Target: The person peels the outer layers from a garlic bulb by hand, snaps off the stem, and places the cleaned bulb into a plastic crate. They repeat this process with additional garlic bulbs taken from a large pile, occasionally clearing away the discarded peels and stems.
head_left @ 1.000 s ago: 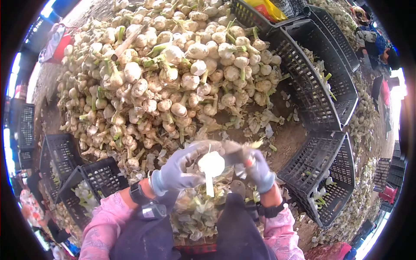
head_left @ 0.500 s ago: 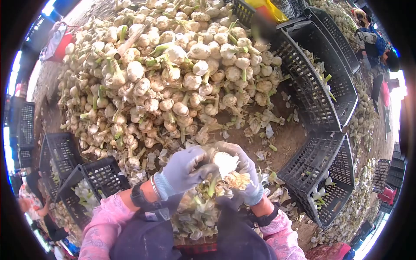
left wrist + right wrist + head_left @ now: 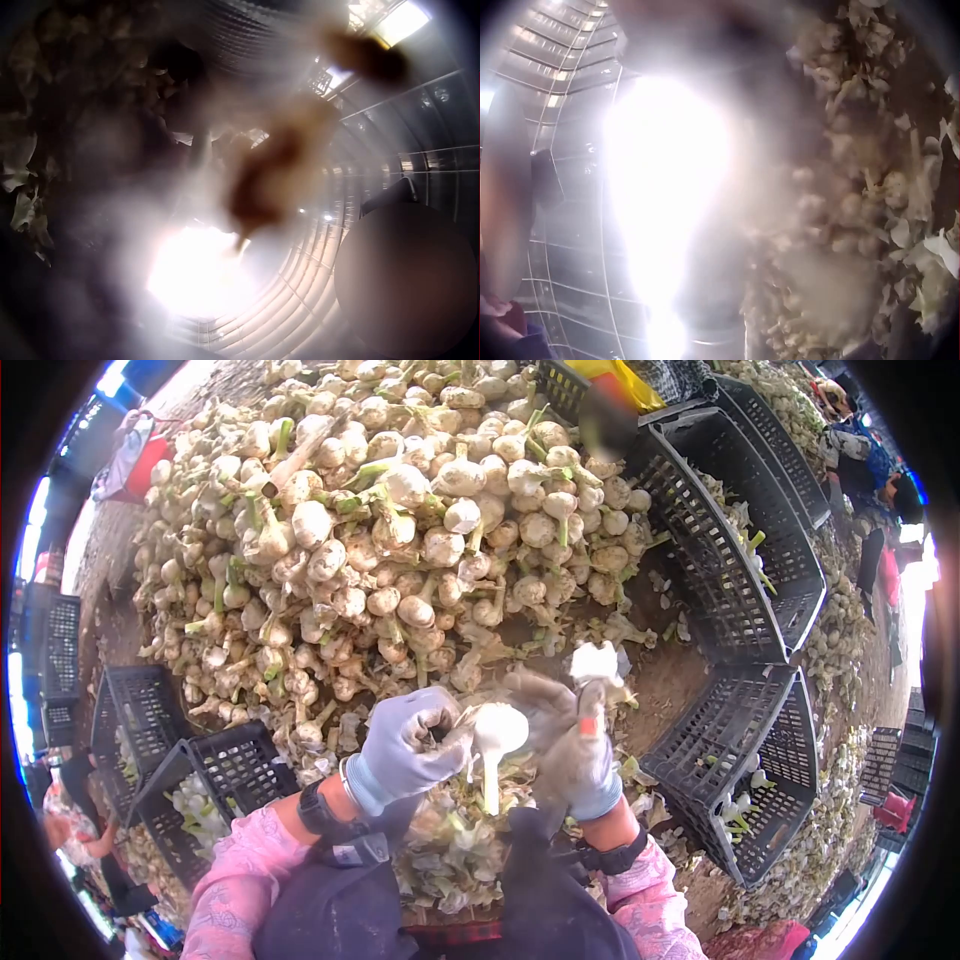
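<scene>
A peeled white garlic bulb (image 3: 500, 728) hangs stem down between the hands in the head view. My left hand (image 3: 405, 745), in a grey glove with soiled fingertips, grips it from the left side. To the right is my gloved right hand (image 3: 580, 745), blurred, its fingers reaching toward the bulb and an orange-red patch on one finger. A bright white piece of garlic skin (image 3: 597, 662) shows at the top of that finger; I cannot tell whether the hand pinches it. In the right wrist view the garlic bulb (image 3: 664, 150) is overexposed.
A large heap of garlic bulbs (image 3: 340, 560) lies ahead. Black plastic crates stand at the right (image 3: 740, 750) and left (image 3: 235, 765), some holding trimmed garlic. Loose garlic skins (image 3: 450, 850) cover the ground between the knees.
Half a second ago both hands were together around the bulb with loose skin hanging below. The right hand has since moved apart to the right, and the bulb shows bare in the left.
</scene>
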Demonstrator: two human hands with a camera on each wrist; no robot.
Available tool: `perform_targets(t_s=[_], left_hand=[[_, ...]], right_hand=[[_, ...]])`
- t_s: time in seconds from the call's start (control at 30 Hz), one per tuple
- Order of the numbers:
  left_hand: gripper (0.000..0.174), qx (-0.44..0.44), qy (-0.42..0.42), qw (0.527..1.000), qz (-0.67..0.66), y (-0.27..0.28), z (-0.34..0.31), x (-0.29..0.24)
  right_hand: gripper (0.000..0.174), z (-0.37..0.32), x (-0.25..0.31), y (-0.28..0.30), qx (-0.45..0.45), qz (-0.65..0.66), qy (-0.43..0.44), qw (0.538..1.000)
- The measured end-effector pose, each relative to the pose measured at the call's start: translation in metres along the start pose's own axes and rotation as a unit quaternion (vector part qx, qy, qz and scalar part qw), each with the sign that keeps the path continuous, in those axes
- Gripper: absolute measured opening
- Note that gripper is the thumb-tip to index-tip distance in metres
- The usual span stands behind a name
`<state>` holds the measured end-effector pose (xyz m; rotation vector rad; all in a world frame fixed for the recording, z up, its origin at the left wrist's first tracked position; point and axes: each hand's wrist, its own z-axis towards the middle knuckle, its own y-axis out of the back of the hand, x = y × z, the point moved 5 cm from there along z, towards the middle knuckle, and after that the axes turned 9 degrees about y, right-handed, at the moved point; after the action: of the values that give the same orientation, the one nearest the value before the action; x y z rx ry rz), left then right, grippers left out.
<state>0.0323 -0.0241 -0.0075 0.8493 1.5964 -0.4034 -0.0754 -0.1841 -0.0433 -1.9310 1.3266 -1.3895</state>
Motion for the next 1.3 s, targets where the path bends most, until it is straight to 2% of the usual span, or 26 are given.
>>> perform_targets(t_s=[0.03,0.07,0.1,0.13,0.2,0.23,0.27,0.3,0.37,0.4,0.47,0.5,0.53,0.63,0.67,0.73,0.77,0.8,0.83,0.9,0.93,1.03,1.07,1.13,1.2,1.3], left_hand=[[0.01,-0.01,-0.039,0.998,0.046,0.0,0.0,-0.003],[0.016,-0.033,-0.03,0.998,0.038,0.0,0.0,-0.001],[0.016,-0.037,-0.046,0.997,0.053,0.0,0.0,-0.002],[0.016,-0.04,-0.061,0.995,0.069,0.002,0.001,-0.002],[0.016,-0.046,-0.086,0.99,0.097,0.003,0.002,-0.004],[0.016,-0.05,-0.095,0.988,0.109,0.002,0.002,-0.005],[0.016,-0.053,-0.103,0.986,0.12,0.0,0.002,-0.007],[0.017,-0.049,-0.108,0.985,0.128,-0.003,0.001,-0.009],[0.017,-0.042,-0.119,0.981,0.145,-0.007,0.0,-0.015],[0.013,-0.048,-0.141,0.977,0.153,-0.007,0.001,-0.016],[0.009,-0.016,0.019,0.999,0.02,-0.005,-0.003,0.0],[0.008,0.001,0.098,0.994,-0.049,-0.006,-0.005,0.008],[0.011,-0.014,0.127,0.983,-0.132,-0.007,-0.005,0.013],[0.017,-0.07,0.188,0.96,-0.194,0.013,0.006,0.029],[0.014,-0.078,0.232,0.946,-0.214,0.015,0.002,0.029],[0.007,-0.104,0.137,0.981,-0.086,0.02,0.005,0.035],[0.004,-0.116,0.088,0.989,-0.02,0.023,0.005,0.035],[0.006,-0.121,0.04,0.987,0.101,0.029,0.005,0.028],[0.008,-0.156,-0.009,0.977,0.148,0.034,0.007,0.025],[0.012,-0.223,-0.105,0.939,0.24,0.039,0.009,0.02],[0.014,-0.286,-0.135,0.91,0.268,0.032,0.01,-0.01],[0.018,-0.076,-0.147,0.977,0.134,0.007,0.004,-0.011],[0.026,-0.052,-0.165,0.967,0.187,-0.002,0.002,-0.018],[0.037,-0.095,-0.155,0.963,0.2,-0.016,0.005,-0.018],[0.047,-0.108,-0.138,0.963,0.207,-0.02,0.005,-0.009],[0.042,-0.138,-0.177,0.956,0.186,-0.017,0.0,-0.01]], right_hand=[[0.059,0.003,0.013,0.022,0.013,-0.26,0.054,0.964],[0.057,0.007,0.023,0.04,0.024,-0.501,0.104,0.859],[0.059,0.005,0.032,0.027,0.016,-0.714,0.181,0.676],[0.062,0.002,0.04,0.014,-0.048,-0.87,0.233,0.433],[0.064,0.0,0.039,0.01,0.007,-0.663,0.226,0.714],[0.066,-0.001,0.037,0.008,0.034,-0.526,0.212,0.823],[0.076,-0.001,0.032,-0.004,0.106,-0.502,0.185,0.838],[0.082,-0.004,0.023,-0.016,0.091,-0.439,0.133,0.884],[0.082,0.001,-0.003,-0.002,0.136,-0.478,0.139,0.856],[0.079,0.002,-0.007,-0.008,0.172,-0.437,0.116,0.875],[0.079,0.0,-0.01,-0.015,0.174,-0.313,0.061,0.932],[0.08,-0.002,-0.012,-0.017,0.173,-0.25,0.032,0.952],[0.087,-0.003,-0.014,-0.014,0.164,-0.206,0.001,0.965],[0.095,-0.012,-0.016,-0.012,0.155,-0.025,0.003,0.988],[0.095,-0.009,-0.021,-0.003,0.164,0.002,0.046,0.985],[0.089,-0.005,-0.02,-0.005,0.147,0.044,0.019,0.988],[0.086,-0.004,-0.02,-0.006,0.138,0.066,0.006,0.988],[0.08,-0.002,-0.022,-0.002,0.125,0.126,-0.012,0.984],[0.076,-0.002,-0.028,0.002,0.118,0.224,-0.028,0.967],[0.076,-0.001,-0.036,0.009,0.109,0.249,0.003,0.962],[0.075,-0.001,-0.037,0.01,0.082,0.209,0.022,0.974],[0.075,0.0,-0.041,0.008,0.01,0.122,0.056,0.991],[0.075,0.0,-0.044,0.007,-0.01,0.118,0.054,0.992],[0.072,-0.001,-0.044,-0.003,-0.043,0.08,0.068,0.994],[0.07,-0.002,-0.05,-0.01,-0.005,0.086,0.089,0.992],[0.058,-0.002,-0.052,-0.017,0.003,0.096,0.081,0.992]])
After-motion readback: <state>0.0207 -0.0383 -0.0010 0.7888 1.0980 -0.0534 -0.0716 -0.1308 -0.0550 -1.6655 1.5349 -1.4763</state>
